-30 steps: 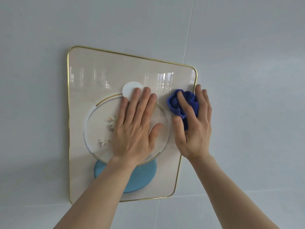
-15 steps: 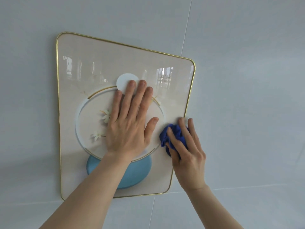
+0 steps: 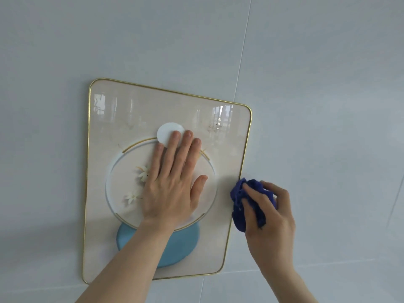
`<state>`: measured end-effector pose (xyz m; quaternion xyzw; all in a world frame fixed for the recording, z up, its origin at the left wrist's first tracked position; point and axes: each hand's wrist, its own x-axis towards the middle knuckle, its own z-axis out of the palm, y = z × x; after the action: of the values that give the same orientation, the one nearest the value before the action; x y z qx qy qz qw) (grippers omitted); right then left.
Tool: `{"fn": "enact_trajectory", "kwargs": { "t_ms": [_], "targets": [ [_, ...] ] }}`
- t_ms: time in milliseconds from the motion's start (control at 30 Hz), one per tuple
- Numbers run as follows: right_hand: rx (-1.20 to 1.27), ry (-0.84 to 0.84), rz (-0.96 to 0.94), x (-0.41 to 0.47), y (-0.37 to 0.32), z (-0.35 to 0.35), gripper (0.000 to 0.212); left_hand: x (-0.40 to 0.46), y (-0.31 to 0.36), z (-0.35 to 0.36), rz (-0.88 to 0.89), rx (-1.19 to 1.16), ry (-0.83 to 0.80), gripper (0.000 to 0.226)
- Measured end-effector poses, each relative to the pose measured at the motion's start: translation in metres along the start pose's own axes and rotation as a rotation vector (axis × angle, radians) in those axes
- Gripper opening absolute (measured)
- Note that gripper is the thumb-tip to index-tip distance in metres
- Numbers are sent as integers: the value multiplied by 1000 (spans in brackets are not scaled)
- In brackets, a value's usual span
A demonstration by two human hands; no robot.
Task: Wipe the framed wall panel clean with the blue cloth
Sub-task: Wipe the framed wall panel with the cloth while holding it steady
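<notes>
The framed wall panel (image 3: 122, 119) hangs on the wall, cream with a thin gold rim, a ring motif, white flowers and a light blue disc near its bottom. My left hand (image 3: 172, 182) lies flat on the middle of the panel, fingers spread upward. My right hand (image 3: 269, 213) grips the crumpled blue cloth (image 3: 240, 206) at the panel's right edge, about halfway down. The cloth straddles the gold rim and the wall beside it.
A pale grey tiled wall (image 3: 317, 84) surrounds the panel, with thin grout lines running up the right side and across below the panel. Window reflections show on the panel's upper glossy surface.
My right hand has dragged the cloth down the panel's right side and then out onto the right rim. The view has shifted, so the panel sits lower in frame. My left hand stays flat.
</notes>
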<state>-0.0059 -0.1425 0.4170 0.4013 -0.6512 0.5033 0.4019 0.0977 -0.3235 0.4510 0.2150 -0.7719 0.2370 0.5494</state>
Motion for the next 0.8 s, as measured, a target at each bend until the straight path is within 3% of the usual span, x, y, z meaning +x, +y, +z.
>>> {"fn": "enact_trajectory", "kwargs": {
  "t_ms": [300, 567, 800],
  "targets": [
    [165, 142, -164, 119, -64, 31, 27, 1, -2, 1, 0, -42, -5, 69],
    [5, 172, -367, 114, -66, 75, 32, 1, -2, 0, -3, -68, 5, 72],
    [-75, 110, -558, 107, -51, 78, 31, -3, -6, -3, 4, -234, 87, 72]
  ]
}}
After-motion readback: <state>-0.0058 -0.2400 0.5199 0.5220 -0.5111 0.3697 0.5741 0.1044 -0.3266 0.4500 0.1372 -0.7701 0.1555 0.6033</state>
